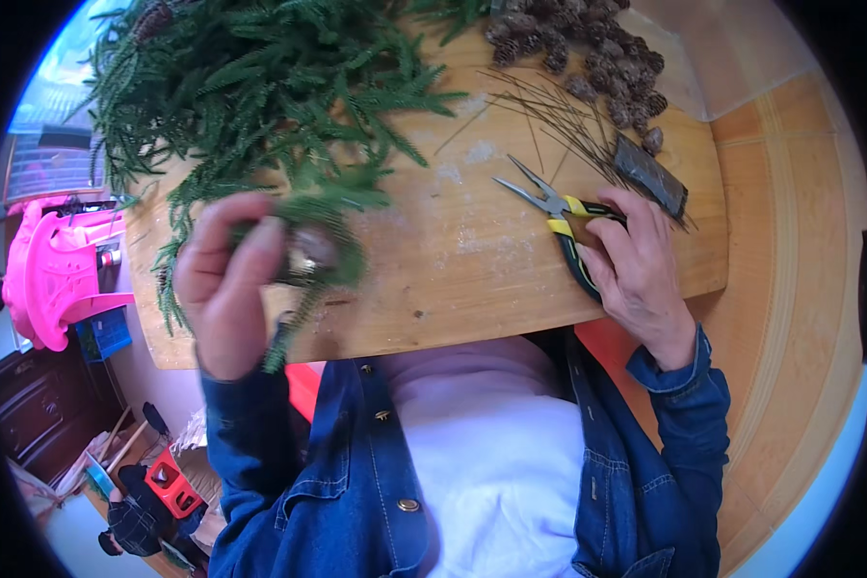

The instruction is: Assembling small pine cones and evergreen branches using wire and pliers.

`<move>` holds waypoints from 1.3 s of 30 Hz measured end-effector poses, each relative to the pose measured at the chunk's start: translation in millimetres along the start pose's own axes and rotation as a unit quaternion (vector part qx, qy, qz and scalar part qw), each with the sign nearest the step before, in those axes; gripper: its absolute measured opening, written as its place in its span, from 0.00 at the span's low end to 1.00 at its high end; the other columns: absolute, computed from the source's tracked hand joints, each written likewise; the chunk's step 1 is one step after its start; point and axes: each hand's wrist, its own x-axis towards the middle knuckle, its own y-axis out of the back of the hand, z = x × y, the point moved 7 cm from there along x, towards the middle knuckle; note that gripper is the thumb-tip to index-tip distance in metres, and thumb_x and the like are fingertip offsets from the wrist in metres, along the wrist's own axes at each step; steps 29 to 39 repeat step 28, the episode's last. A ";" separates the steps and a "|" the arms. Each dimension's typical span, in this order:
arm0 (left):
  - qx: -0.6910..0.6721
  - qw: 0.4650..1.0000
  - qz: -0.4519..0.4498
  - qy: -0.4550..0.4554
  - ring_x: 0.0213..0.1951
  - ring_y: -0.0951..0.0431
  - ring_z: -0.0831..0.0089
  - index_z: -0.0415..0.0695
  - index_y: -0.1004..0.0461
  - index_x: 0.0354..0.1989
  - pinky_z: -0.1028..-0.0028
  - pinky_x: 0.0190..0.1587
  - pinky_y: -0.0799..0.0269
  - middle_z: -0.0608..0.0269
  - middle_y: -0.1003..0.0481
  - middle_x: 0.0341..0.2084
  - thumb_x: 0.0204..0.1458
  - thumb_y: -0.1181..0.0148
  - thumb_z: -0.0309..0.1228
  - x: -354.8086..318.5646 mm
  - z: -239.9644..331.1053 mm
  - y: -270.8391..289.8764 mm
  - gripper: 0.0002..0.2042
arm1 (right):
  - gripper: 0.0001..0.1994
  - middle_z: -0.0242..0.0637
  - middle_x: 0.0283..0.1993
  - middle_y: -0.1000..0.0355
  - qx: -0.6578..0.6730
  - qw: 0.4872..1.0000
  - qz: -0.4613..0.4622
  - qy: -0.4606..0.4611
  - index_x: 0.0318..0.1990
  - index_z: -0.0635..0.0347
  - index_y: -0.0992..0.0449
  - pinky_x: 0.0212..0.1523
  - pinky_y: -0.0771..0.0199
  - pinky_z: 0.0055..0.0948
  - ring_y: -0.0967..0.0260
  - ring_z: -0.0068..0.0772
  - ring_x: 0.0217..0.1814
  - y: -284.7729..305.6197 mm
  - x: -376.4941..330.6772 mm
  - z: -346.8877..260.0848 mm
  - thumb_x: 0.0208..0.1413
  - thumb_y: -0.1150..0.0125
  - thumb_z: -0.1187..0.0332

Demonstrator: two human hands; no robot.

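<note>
My left hand (229,279) is closed on a green artificial pine sprig (352,255), smeared by motion. A brownish, shiny roundish thing, perhaps a pine cone, shows blurred in the middle of the sprig. My right hand (638,270) grips the handles of needle-nose pliers (554,204) with yellow and black grips. The pliers' jaws are spread and point to the far left, just over the wooden table (453,279). Beyond my right hand lie thin wires (559,120), partly under a dark grey block (650,176).
Artificial pine branches (260,87) are heaped at the far left of the table. Brown pine cones (612,63) are piled at the far right. A pink plastic chair (48,275) stands left of the table. Another person (137,520) sits at the lower left.
</note>
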 end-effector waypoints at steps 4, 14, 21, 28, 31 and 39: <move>-0.047 0.993 0.107 -0.023 0.36 0.28 0.80 0.38 0.29 0.47 0.80 0.40 0.33 0.67 0.27 0.35 0.54 0.44 0.25 5.6 24.4 78.1 0.12 | 0.13 0.47 0.49 0.36 0.014 1.000 -0.008 -0.001 0.37 0.64 0.30 0.48 0.36 0.39 0.36 0.49 0.47 18.3 3.8 -9.0 0.42 0.35 0.75; 0.474 0.869 0.109 -0.092 0.46 0.30 0.74 0.36 0.33 0.54 0.77 0.51 0.38 0.60 0.32 0.50 0.57 0.45 0.29 2.1 9.0 111.6 0.17 | 0.11 0.45 0.39 0.33 0.038 0.999 0.017 0.001 0.36 0.65 0.30 0.39 0.33 0.37 0.34 0.47 0.39 41.6 -29.9 21.0 0.44 0.37 0.78; 0.407 0.886 0.179 -0.130 0.48 0.30 0.69 0.35 0.31 0.51 0.72 0.54 0.38 0.58 0.30 0.49 0.56 0.45 0.28 -27.4 40.1 62.8 0.16 | 0.07 0.44 0.29 0.33 0.019 0.999 0.041 -0.006 0.36 0.66 0.30 0.30 0.32 0.34 0.32 0.44 0.30 45.8 -38.6 86.3 0.49 0.40 0.78; 0.434 0.876 -0.175 -0.120 0.57 0.34 0.66 0.40 0.31 0.53 0.68 0.62 0.45 0.53 0.30 0.50 0.57 0.46 0.30 -21.7 44.8 -106.3 0.16 | 0.04 0.45 0.31 0.32 -0.036 0.999 -0.009 -0.035 0.37 0.61 0.29 0.31 0.31 0.36 0.31 0.44 0.31 50.9 -31.1 116.8 0.54 0.44 0.74; 0.434 0.876 -0.175 -0.120 0.57 0.34 0.66 0.40 0.31 0.53 0.68 0.62 0.45 0.53 0.30 0.50 0.57 0.46 0.30 -21.7 44.8 -106.3 0.16 | 0.04 0.45 0.31 0.32 -0.036 0.999 -0.009 -0.035 0.37 0.61 0.29 0.31 0.31 0.36 0.31 0.44 0.31 50.9 -31.1 116.8 0.54 0.44 0.74; 0.434 0.876 -0.175 -0.120 0.57 0.34 0.66 0.40 0.31 0.53 0.68 0.62 0.45 0.53 0.30 0.50 0.57 0.46 0.30 -21.7 44.8 -106.3 0.16 | 0.04 0.45 0.31 0.32 -0.036 0.999 -0.009 -0.035 0.37 0.61 0.29 0.31 0.31 0.36 0.31 0.44 0.31 50.9 -31.1 116.8 0.54 0.44 0.74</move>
